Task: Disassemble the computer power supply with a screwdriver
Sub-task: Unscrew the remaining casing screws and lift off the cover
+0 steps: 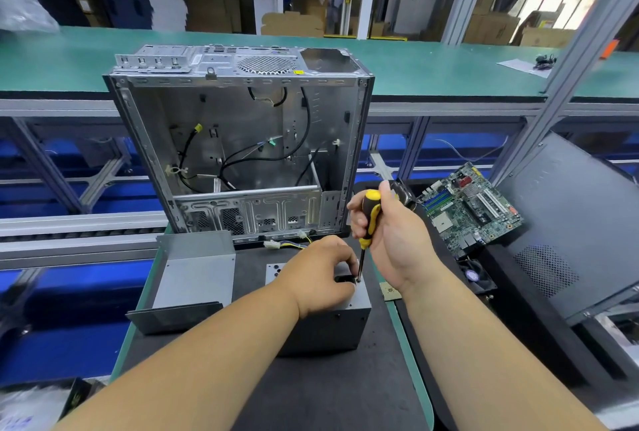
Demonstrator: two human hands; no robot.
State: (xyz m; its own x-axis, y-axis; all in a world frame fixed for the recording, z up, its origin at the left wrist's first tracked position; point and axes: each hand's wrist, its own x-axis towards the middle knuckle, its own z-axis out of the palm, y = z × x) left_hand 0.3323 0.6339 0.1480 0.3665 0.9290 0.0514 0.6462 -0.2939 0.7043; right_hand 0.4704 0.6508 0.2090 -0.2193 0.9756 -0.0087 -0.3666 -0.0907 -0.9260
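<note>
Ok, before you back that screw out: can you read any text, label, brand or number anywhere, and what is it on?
No text can be read in this view.
Yellow sticker on top of the computer case: too small to read.
Motherboard markings: too fine to read.
Fan hub label: blurred.
Power supply: no label on the faces that show.
Screwdriver handle: no print visible.
Background cartons and paper: blurred.

- One view only: head-worn wide-angle camera, looking forward and down.
- Close above the power supply (325, 323), low centre of frame.
- Both forearms enter from the bottom edge.
- Open case (238, 147) just behind the supply; conveyor and shelving further back.
- Edges bend, fisheye.
</note>
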